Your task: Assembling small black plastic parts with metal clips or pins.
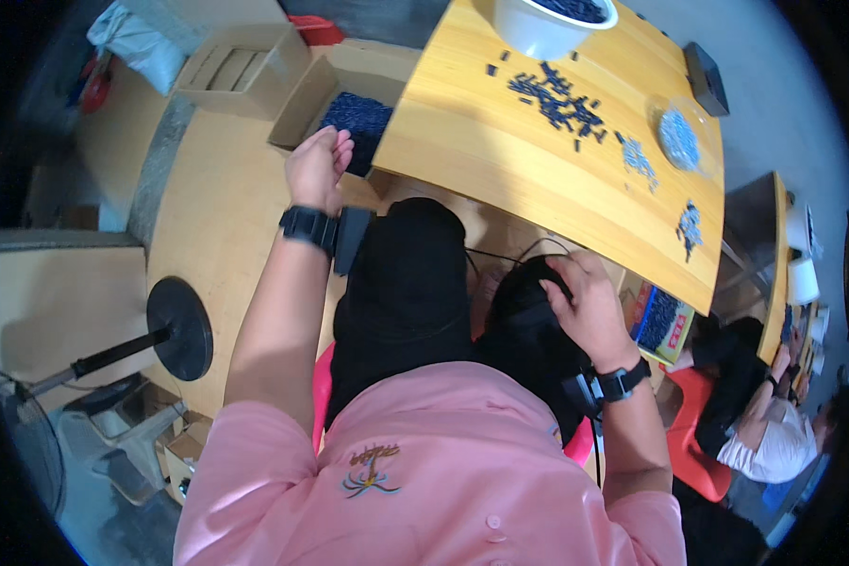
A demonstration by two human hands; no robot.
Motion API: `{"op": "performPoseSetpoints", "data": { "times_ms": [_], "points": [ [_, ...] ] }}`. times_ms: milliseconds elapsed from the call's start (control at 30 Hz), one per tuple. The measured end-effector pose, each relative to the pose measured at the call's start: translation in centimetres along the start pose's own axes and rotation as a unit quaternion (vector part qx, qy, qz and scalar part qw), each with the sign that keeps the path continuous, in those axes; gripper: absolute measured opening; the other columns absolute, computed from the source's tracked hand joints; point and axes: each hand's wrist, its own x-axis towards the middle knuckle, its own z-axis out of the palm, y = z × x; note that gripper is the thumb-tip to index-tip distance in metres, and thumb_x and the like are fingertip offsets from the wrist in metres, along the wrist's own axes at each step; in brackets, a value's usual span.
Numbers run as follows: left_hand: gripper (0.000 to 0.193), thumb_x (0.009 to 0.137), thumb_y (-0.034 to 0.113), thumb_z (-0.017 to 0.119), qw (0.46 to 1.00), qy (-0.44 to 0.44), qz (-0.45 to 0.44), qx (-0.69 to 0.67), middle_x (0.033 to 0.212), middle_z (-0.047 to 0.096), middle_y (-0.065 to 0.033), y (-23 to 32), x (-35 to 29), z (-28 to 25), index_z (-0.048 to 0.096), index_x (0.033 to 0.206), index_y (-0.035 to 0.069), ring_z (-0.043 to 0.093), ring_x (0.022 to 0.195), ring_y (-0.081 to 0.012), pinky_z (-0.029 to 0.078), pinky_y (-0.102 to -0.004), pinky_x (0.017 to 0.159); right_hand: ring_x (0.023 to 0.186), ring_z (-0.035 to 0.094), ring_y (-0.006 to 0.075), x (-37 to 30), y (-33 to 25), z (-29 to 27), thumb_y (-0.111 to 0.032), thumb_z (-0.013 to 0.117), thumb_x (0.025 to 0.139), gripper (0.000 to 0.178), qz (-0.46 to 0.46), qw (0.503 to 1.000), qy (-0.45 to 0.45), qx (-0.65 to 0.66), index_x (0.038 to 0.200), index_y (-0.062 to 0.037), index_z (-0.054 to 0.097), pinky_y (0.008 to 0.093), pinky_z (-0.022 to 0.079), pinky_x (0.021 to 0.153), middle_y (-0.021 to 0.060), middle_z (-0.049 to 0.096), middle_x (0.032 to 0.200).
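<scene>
The left hand (316,170) curls, whether around anything I can't tell, by a carton (300,106) likely placed for easy reach, the right hand (590,304) loosely open.

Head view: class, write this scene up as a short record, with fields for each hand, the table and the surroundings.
Left hand: the left hand, fingers curled, nearest the open cardboard box of dark pieces; grip unclear
Right hand: the right hand, thumb and fingers apart, near the black trousers
Table: wooden table with white tub, loose dark strips, light-blue pieces
Surroundings: co-worker in white top at right; black round base at left
</scene>
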Motion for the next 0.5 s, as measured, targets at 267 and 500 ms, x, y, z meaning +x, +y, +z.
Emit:
{"op": "performPoseSetpoints", "data": {
  "times_ms": [267,500],
  "points": [
    [0.022,0.092,0.009,0.054,0.995,-0.042,0.091,-0.016,0.096,0.064,-0.0072,-0.1,-10.0,4.8,0.059,0.111,-0.001,0.061,0.081,-0.0116,0.050,-0.0219,0.074,0.077,0.058,0.0353,4.3,2.9,-3.9,-0.008,0.064,0.076,0.011,0.026,0.991,0.107,-0.070,0.082,0.0012,0.062,0.0407,0.047,0.070,0.0189,0.059,0.078],
    [0.020,0.090,0.010,0.056,0.973,-0.225,0.038,0.041,0.093,0.066,-0.0066,-0.9,-12.2,6.7,0.062,0.108,0.001,0.062,0.080,-0.0101,0.050,-0.0214,0.071,0.068,0.061,0.0327,8.1,6.4,-3.0,-0.012,0.064,0.076,0.014,0.094,0.984,0.150,0.021,0.080,0.0018,0.065,0.0362,0.049,0.064,0.0186,0.062,0.074]
  ]
}}
